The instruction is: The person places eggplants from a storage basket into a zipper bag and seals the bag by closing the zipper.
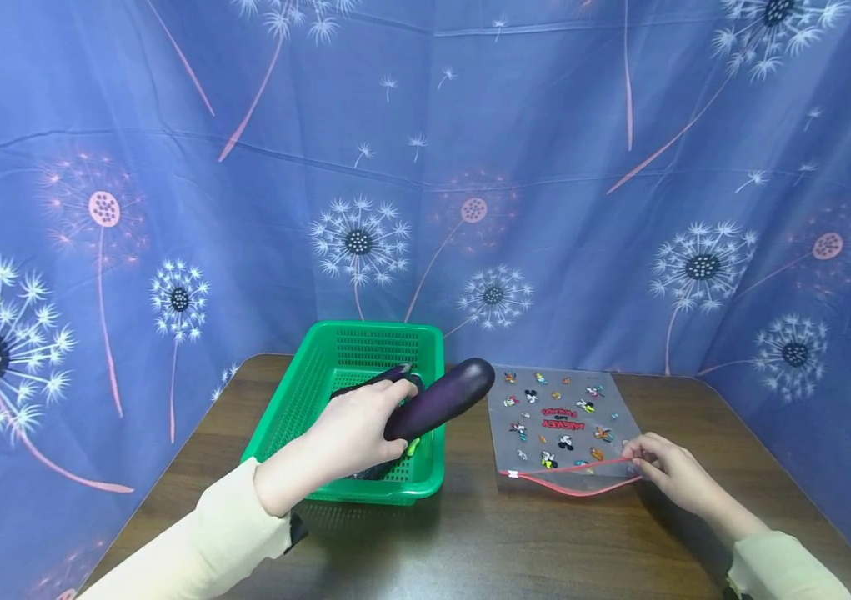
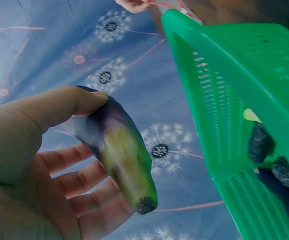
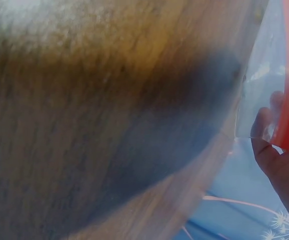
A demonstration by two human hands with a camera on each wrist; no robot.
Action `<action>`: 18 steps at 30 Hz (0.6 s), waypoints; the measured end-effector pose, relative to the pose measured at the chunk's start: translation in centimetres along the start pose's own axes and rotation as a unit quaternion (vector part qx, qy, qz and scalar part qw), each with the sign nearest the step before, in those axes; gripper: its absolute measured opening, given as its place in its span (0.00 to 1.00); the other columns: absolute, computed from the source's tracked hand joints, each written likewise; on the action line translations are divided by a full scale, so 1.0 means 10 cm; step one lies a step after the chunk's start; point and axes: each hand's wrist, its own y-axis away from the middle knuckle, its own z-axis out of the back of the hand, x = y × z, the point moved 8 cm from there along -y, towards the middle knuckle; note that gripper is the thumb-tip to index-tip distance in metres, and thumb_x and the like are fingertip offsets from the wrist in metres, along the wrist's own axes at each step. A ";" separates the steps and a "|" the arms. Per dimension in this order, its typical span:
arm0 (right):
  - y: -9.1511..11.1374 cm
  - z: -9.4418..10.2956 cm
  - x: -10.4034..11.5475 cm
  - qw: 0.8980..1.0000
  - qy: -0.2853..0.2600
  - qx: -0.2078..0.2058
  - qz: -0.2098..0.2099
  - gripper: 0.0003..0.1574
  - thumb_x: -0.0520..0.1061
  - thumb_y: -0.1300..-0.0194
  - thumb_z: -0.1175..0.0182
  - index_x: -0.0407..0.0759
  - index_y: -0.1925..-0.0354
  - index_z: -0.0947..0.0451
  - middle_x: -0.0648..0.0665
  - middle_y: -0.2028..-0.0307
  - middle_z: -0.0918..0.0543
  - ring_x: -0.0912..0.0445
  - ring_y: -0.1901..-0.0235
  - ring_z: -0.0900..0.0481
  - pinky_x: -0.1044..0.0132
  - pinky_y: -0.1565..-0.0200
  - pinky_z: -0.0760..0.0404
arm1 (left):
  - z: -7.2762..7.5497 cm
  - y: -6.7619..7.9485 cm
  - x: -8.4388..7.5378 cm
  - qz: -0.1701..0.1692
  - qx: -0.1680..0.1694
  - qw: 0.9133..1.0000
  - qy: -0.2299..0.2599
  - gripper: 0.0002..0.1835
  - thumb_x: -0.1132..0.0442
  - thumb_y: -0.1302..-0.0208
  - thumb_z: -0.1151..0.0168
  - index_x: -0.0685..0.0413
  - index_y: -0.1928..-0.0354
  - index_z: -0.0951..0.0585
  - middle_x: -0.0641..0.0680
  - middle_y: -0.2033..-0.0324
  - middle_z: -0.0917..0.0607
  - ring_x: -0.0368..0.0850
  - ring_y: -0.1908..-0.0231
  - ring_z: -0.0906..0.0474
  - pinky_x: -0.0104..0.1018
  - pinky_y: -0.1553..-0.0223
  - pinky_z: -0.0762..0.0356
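Observation:
My left hand grips a long dark purple eggplant over the green basket, and its rounded end points toward the bag. The left wrist view shows the thumb along the eggplant's side, with the green-brown stem end beside the fingers. With thumb and fingers, my right hand pinches the near right corner of a clear zip bag printed with cartoon figures. The bag's red-edged mouth gapes toward me, a white slider at its left end.
Inside the basket lie a smaller dark purple vegetable, dark bumpy things and a yellow-green piece. Basket and bag rest side by side on a brown wooden table. A blue dandelion-print cloth hangs behind the table and at its sides.

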 end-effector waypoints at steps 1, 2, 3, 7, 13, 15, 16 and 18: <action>0.00 0.00 0.01 1.000 0.005 -0.004 0.008 0.19 0.26 0.51 0.35 0.48 0.69 0.23 0.54 0.68 0.22 0.69 0.71 0.27 0.73 0.72 0.27 | 0.01 -0.02 -0.03 -0.001 0.002 1.000 -0.001 0.27 0.54 0.54 0.28 0.43 0.49 0.26 0.45 0.61 0.18 0.38 0.67 0.25 0.36 0.74 0.29; 0.00 0.01 0.02 1.000 0.008 -0.007 0.017 0.19 0.25 0.52 0.35 0.48 0.69 0.24 0.55 0.69 0.23 0.70 0.71 0.28 0.74 0.71 0.28 | 0.01 -0.03 -0.06 -0.003 0.005 1.000 -0.001 0.27 0.54 0.54 0.29 0.43 0.49 0.26 0.45 0.61 0.18 0.38 0.66 0.25 0.36 0.73 0.29; 0.00 0.01 0.04 1.000 0.010 -0.011 0.028 0.20 0.25 0.53 0.35 0.48 0.69 0.24 0.55 0.69 0.23 0.70 0.71 0.29 0.75 0.71 0.29 | 0.02 -0.05 -0.09 -0.003 0.009 1.000 -0.001 0.27 0.54 0.53 0.29 0.42 0.48 0.26 0.45 0.59 0.18 0.38 0.65 0.24 0.37 0.73 0.29; -0.02 0.03 0.10 0.997 0.015 -0.025 0.068 0.24 0.22 0.57 0.35 0.48 0.69 0.25 0.57 0.70 0.25 0.71 0.70 0.30 0.81 0.68 0.32 | 0.02 -0.12 -0.20 -0.007 0.023 1.000 -0.004 0.29 0.53 0.52 0.30 0.43 0.45 0.26 0.46 0.56 0.19 0.40 0.62 0.23 0.38 0.72 0.27; -0.05 0.04 0.11 0.996 0.020 -0.017 0.081 0.25 0.21 0.58 0.36 0.48 0.69 0.26 0.57 0.71 0.26 0.70 0.70 0.31 0.82 0.68 0.33 | -0.02 -0.23 -0.35 -0.024 0.026 0.999 -0.025 0.29 0.54 0.51 0.30 0.42 0.45 0.26 0.45 0.58 0.19 0.40 0.61 0.23 0.37 0.70 0.27; -0.05 0.04 0.12 0.996 0.024 -0.014 0.085 0.26 0.21 0.59 0.37 0.49 0.69 0.26 0.58 0.72 0.27 0.70 0.70 0.32 0.81 0.69 0.34 | -0.04 -0.26 -0.41 -0.032 0.022 0.999 -0.032 0.28 0.55 0.51 0.29 0.42 0.45 0.26 0.45 0.59 0.18 0.40 0.62 0.23 0.37 0.71 0.27; -0.06 0.04 0.12 0.996 0.026 -0.015 0.087 0.27 0.21 0.60 0.37 0.49 0.69 0.26 0.58 0.72 0.27 0.70 0.71 0.32 0.81 0.69 0.34 | -0.05 -0.27 -0.43 -0.036 0.021 0.999 -0.034 0.28 0.55 0.52 0.29 0.42 0.46 0.26 0.44 0.60 0.18 0.41 0.63 0.22 0.37 0.71 0.27; -0.07 0.04 0.14 0.995 0.028 -0.015 0.094 0.28 0.20 0.61 0.37 0.50 0.69 0.26 0.59 0.72 0.27 0.69 0.71 0.32 0.80 0.69 0.34 | -0.08 -0.29 -0.49 -0.045 0.018 0.998 -0.035 0.27 0.55 0.52 0.28 0.41 0.47 0.26 0.44 0.61 0.18 0.41 0.64 0.22 0.37 0.72 0.26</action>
